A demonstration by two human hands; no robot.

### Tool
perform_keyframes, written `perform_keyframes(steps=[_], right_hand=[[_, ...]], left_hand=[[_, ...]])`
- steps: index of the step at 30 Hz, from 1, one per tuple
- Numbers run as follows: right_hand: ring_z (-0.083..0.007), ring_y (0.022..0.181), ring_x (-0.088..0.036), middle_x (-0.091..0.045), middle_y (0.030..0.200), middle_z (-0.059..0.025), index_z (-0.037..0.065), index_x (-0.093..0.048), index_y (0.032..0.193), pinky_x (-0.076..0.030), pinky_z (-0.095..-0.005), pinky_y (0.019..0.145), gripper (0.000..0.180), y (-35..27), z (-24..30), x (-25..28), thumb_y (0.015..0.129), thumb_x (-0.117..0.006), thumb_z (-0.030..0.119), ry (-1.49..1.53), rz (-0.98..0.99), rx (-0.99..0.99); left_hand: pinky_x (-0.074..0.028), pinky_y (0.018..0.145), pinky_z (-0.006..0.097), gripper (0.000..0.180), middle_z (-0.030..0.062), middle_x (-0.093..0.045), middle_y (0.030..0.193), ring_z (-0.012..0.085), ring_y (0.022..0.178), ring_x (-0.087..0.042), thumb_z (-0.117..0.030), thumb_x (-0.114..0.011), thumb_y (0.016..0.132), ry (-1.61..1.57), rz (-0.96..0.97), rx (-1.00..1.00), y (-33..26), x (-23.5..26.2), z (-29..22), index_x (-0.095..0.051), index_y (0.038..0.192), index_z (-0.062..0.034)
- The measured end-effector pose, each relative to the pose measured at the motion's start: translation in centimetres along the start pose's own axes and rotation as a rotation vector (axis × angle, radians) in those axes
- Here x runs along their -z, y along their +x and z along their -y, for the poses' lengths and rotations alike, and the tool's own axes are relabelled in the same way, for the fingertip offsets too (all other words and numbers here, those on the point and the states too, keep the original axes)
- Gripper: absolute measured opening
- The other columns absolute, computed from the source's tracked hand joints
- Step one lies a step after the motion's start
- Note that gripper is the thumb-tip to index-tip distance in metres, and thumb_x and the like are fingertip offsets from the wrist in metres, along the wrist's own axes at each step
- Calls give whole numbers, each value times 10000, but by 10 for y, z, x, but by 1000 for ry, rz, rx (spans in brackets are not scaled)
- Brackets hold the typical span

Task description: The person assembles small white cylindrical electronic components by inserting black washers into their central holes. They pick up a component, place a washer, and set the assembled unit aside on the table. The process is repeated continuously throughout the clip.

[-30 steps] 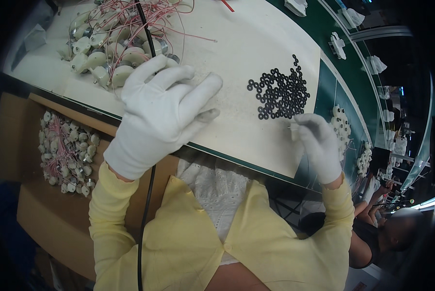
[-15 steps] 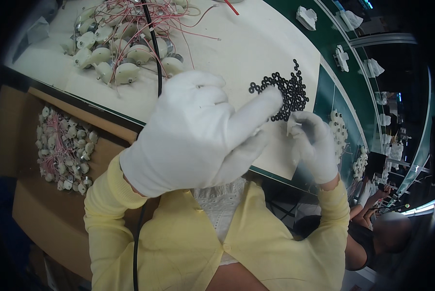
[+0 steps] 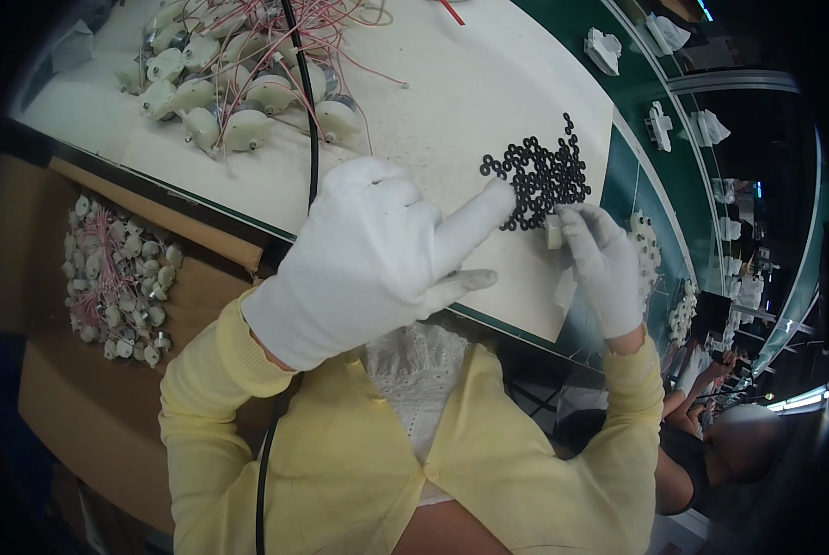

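My left hand (image 3: 368,254), in a white glove, reaches over the near edge of the white worktop. Its index finger points at a spread of small black rings (image 3: 548,180), with the thumb held apart below and the other fingers curled under, partly hidden. Nothing shows between that thumb and index finger. Just right of it, my gloved right hand (image 3: 604,264) pinches a small off-white block-like part (image 3: 553,231) at the near side of the rings. The exact kind of this part cannot be made out.
A heap of cream discs with metal bodies and pink wires (image 3: 248,83) lies at the far left of the worktop (image 3: 433,111). More fill a cardboard box (image 3: 202,240) at lower left. A black cable (image 3: 308,102) hangs across. White parts stand on the green bench (image 3: 632,102); another person (image 3: 701,462) sits at right.
My left hand has drawn slightly down, and its thumb and index finger have spread apart. My right hand has turned, bringing the off-white part into clearer view.
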State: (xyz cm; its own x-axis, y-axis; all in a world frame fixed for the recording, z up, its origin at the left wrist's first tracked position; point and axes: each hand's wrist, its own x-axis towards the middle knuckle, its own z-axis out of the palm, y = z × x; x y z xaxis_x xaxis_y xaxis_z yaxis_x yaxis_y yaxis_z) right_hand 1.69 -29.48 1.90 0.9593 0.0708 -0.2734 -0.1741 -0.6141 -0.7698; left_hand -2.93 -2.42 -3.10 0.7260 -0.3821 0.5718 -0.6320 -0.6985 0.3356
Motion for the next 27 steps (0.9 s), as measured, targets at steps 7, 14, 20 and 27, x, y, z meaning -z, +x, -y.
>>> perform_keyframes(steps=[7,14,20,27], right_hand=[[-58,735,-629,-747,943,-33,-27,-684,1139,-492,-222,638,234,3,-6,-6,1028,-648,175,-113,42,145],[-224,595,-684,-732,760,-89,46,-715,1050,-525,-319,564,178,7,-14,-2,905,-752,141,-651,-19,655],[-242,526,-625,-621,607,-35,131,-691,973,-436,-363,513,198,-14,10,3,869,-805,255,-952,-3,750],[-282,642,-615,-677,725,-28,168,-701,1057,-444,-401,626,258,-36,1,6,856,-812,284,-1120,62,632]], left_hand=[[-500,745,381,655,10,-502,680,209,671,-555,-407,-801,783,-26,-37,10,-4,-6,3,-672,1323,-61],[-502,750,385,662,14,-514,693,216,672,-557,-390,-822,765,-96,-80,11,-4,-7,6,-673,1318,-58],[-483,721,381,676,7,-499,666,212,657,-547,-395,-824,753,-96,-80,12,-4,-8,7,-673,1319,-56],[-456,661,380,673,6,-466,665,224,639,-518,-350,-832,733,-110,-164,-37,2,-15,9,-675,1328,-79]])
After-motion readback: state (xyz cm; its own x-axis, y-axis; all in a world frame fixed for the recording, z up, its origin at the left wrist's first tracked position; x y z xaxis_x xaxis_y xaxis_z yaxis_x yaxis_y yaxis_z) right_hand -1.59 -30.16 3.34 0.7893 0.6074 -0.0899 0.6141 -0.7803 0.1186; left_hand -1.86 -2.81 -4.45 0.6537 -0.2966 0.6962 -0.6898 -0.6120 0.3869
